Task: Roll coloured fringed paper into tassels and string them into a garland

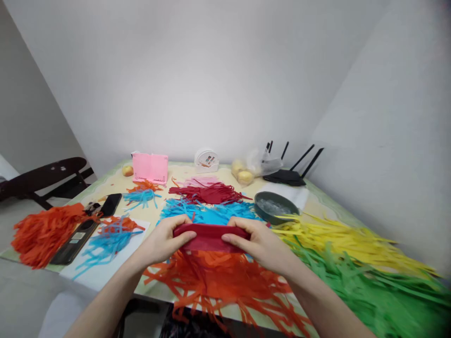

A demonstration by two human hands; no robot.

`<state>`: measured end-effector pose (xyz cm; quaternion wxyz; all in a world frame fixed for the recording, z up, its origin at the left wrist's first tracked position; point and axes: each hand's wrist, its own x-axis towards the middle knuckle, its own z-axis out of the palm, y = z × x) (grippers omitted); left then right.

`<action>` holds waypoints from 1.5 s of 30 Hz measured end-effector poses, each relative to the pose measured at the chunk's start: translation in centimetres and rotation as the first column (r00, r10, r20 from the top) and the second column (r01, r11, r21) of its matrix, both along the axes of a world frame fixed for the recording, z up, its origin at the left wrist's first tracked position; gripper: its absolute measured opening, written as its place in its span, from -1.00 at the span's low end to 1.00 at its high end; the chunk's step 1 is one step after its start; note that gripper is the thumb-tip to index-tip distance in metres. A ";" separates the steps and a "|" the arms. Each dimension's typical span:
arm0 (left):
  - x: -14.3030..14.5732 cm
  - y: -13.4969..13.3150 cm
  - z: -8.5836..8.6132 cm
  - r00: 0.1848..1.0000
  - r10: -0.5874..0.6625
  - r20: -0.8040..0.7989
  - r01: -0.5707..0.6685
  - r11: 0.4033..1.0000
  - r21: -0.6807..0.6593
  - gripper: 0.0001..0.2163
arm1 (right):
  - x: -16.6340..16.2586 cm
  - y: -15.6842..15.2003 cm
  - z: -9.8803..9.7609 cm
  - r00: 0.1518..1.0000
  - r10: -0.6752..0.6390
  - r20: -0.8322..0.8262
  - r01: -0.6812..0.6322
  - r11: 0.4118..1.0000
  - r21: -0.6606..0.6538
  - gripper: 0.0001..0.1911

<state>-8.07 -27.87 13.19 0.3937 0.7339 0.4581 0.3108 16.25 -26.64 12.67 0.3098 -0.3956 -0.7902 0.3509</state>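
Dark red folded paper [210,239], pinched in left hand [164,244] and right hand [261,245] fingers [232,240], could rip if pulled hard.

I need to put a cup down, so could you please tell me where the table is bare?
Bare tabletop shows between the pink plastic box and round white holder. The front is crowded with orange paper strips, the right with green paper strips.

Bright, even light; blurred, stretched edges.
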 end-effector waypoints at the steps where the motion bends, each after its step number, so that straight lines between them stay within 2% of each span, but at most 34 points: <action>1: 0.0 -0.1 -0.2 0.996 -0.008 0.084 0.013 0.998 -0.063 -0.77 | -0.1 -0.3 -0.2 0.998 -0.015 -0.060 0.013 0.999 -0.034 -0.73; 3: 0.0 -0.4 -0.7 0.972 -0.003 0.234 0.040 0.988 -0.152 -0.77 | -0.2 -0.9 -0.6 0.984 -0.046 -0.172 0.032 0.996 -0.088 -0.78; 5: 0.1 -0.6 -1.2 0.945 0.021 0.327 0.039 0.984 -0.175 -0.78 | -0.3 -1.3 -1.0 0.964 -0.075 -0.255 0.052 0.994 -0.096 -0.85; 9: 0.1 -0.7 -2.2 0.894 0.039 0.446 0.030 0.989 -0.146 -0.81 | -0.5 -1.5 -1.8 0.917 -0.091 -0.388 0.049 0.992 -0.118 -0.90; 13: 0.0 -0.7 -2.6 0.876 0.019 0.482 0.026 0.996 -0.087 -0.85 | -0.8 -1.2 -2.1 0.863 -0.062 -0.501 -0.006 0.991 -0.134 -0.86; 19: -0.1 -0.4 -2.5 0.903 -0.009 0.430 -0.008 0.999 0.037 -0.80 | -0.9 -1.0 -2.1 0.877 -0.035 -0.479 -0.008 0.996 -0.086 -0.86; 23: -0.2 -0.5 -2.4 0.949 -0.055 0.310 0.025 0.995 0.100 -0.84 | -0.8 -0.8 -2.2 0.909 -0.010 -0.416 0.006 1.000 -0.012 -0.85; 25: 0.0 -0.6 -2.4 0.977 0.005 0.215 -0.037 0.989 0.144 -0.83 | -0.8 -0.8 -2.3 0.939 -0.009 -0.343 0.033 0.997 0.065 -0.79; 28: 0.4 -0.6 -2.3 0.985 0.137 0.107 -0.157 0.966 0.207 -0.87 | -0.9 -1.1 -2.2 0.973 -0.124 -0.192 0.160 0.970 0.183 -0.79; 30: 0.5 -0.5 -2.1 0.988 0.146 0.054 -0.155 0.957 0.244 -0.84 | -1.0 -1.4 -2.1 0.974 -0.186 -0.128 0.214 0.942 0.260 -0.92; 32: 0.5 -0.4 -1.8 0.993 0.120 -0.011 -0.113 0.955 0.276 -0.79 | -0.9 -1.7 -1.9 0.980 -0.183 -0.080 0.199 0.934 0.297 -0.83; 34: 0.4 -0.3 -1.4 0.994 0.102 -0.048 -0.084 0.953 0.290 -0.89 | -0.8 -1.9 -1.7 0.984 -0.175 -0.047 0.181 0.942 0.282 -0.89; 37: 0.4 -0.3 -1.0 0.998 0.063 0.017 -0.065 0.970 0.233 -0.89 | -0.7 -2.2 -1.4 0.981 -0.183 -0.061 0.192 0.963 0.192 -0.87; 42: 0.6 -0.5 -1.0 0.966 0.020 0.259 -0.004 0.998 -0.062 -0.83 | -0.7 -2.3 -1.2 0.973 -0.188 -0.137 0.198 0.978 0.065 -0.80; 45: 0.6 -0.5 -1.1 0.941 0.019 0.339 0.035 0.988 -0.152 -0.81 | -0.8 -2.1 -1.3 0.969 -0.165 -0.183 0.168 0.986 -0.003 -0.82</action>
